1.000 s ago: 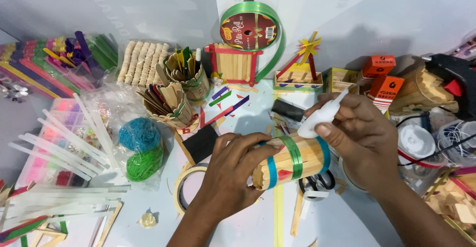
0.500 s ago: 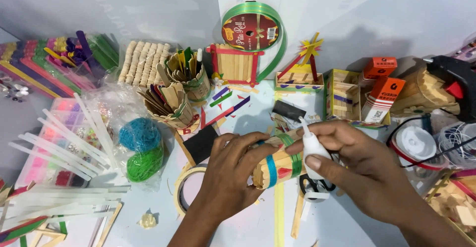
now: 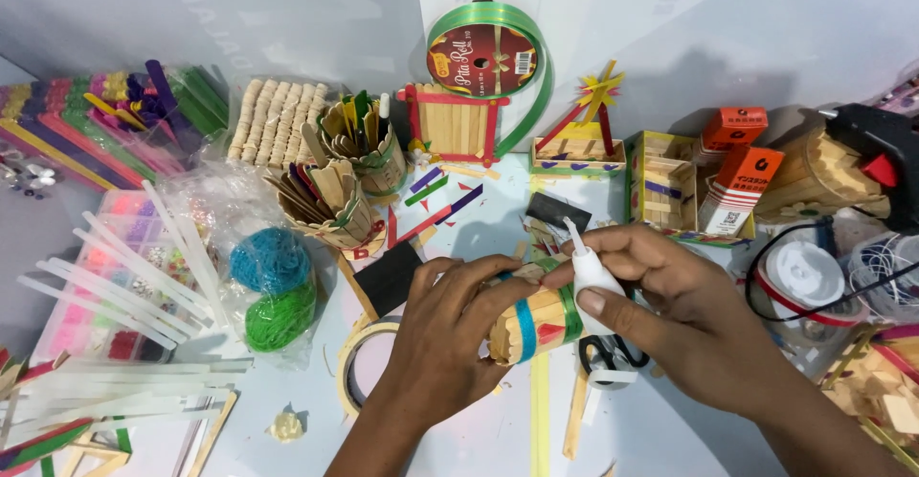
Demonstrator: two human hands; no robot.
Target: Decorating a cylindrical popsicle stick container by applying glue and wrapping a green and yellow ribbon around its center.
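Blue and green bands ring the stick-built cylinder (image 3: 534,322).

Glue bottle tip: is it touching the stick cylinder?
Cannot tell. In the head view the right hand holds the white glue bottle tip up beside the stick cylinder, which the left hand grips; fingers hide any contact.
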